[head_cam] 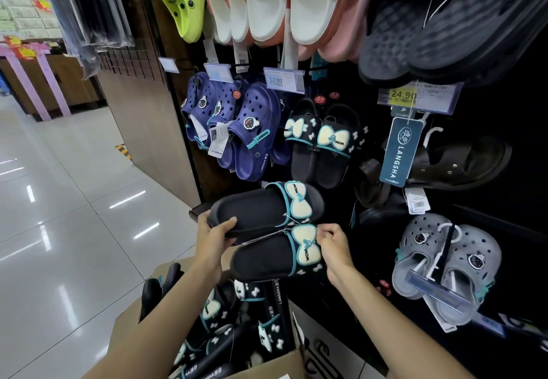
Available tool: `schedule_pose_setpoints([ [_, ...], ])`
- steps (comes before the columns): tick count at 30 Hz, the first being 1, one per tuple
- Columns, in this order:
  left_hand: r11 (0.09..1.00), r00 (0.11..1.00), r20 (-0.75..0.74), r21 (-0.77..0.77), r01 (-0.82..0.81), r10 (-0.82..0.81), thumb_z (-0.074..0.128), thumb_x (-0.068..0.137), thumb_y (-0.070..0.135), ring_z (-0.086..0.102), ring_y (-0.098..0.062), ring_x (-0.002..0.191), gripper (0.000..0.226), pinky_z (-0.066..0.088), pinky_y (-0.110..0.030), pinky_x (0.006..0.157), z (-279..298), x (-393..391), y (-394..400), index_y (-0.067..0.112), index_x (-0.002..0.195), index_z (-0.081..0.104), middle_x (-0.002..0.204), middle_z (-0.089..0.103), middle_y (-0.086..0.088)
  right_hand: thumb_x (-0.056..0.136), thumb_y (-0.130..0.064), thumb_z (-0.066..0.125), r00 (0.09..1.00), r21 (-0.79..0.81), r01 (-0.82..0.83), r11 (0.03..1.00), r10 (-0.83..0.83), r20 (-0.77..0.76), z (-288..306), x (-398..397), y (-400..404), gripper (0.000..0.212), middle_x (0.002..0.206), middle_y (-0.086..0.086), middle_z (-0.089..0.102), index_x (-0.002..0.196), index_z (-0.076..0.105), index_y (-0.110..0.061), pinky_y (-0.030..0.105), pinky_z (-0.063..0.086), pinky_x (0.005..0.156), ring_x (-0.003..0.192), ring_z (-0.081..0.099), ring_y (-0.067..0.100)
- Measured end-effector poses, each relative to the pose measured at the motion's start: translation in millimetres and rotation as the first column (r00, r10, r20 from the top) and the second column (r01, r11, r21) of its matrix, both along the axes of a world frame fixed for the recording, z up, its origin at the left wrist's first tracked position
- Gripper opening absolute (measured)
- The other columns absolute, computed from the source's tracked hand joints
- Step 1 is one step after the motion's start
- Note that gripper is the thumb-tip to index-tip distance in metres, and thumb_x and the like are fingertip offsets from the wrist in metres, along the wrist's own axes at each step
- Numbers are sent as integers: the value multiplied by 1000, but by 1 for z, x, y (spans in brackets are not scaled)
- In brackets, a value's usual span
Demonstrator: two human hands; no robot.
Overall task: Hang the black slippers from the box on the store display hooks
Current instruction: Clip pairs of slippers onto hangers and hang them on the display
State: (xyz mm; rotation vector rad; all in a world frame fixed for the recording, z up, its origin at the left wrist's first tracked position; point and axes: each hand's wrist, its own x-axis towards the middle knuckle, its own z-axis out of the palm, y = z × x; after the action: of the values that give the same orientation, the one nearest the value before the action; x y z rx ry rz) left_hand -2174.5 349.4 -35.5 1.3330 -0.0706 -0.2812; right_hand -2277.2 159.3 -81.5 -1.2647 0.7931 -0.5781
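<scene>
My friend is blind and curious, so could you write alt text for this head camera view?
Two hands hold a pair of black slippers with cream bows before a store display wall: the left hand grips a heel, the right hand pinches a bow. An open box of matching slippers sits below.

Held slipper pair [267,230] in front of display wall [489,201], above open box [237,361] of more slippers at lower centre. Left hand [213,238] at pair's heel end, right hand [333,245] at strap end. Matching hung pair [321,144] directly above, on wall. Clogs [237,129] left of hung pair; sandals [444,165] right. Price tag [284,80] above hung pair.
</scene>
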Motion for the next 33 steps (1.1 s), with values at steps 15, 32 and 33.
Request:
schedule_pose_setpoints([
  [15, 992, 978, -186, -95, 82, -99, 59, 92, -3, 64, -21, 95, 36, 60, -23, 62, -4, 2, 1, 16, 118, 45, 108, 60, -4, 98, 7, 46, 978, 64, -175, 983, 166, 126, 8, -3, -6, 34, 90, 9, 68, 117, 61, -17, 28, 53, 78, 85, 65, 15],
  [32, 901, 978, -89, 380, 208, -189, 75, 84, 11, 65, -19, 81, 39, 52, -19, 47, -17, -3, 17, 6, 111, 47, 105, 62, -11, 100, -4, 51, 947, -136, -322, 937, 318, -48, 10, -14, -20, 20, 83, 7, 65, 102, 63, -21, 30, 51, 73, 79, 63, 17],
  [33, 896, 978, -78, 392, 209, -194, 75, 84, 12, 64, -18, 82, 39, 52, -19, 48, -17, -2, 18, 6, 111, 47, 104, 62, -10, 100, -5, 52, 941, -143, -337, 931, 332, -60, 8, -14, -20, 20, 84, 7, 65, 102, 63, -22, 32, 51, 75, 80, 63, 17],
])
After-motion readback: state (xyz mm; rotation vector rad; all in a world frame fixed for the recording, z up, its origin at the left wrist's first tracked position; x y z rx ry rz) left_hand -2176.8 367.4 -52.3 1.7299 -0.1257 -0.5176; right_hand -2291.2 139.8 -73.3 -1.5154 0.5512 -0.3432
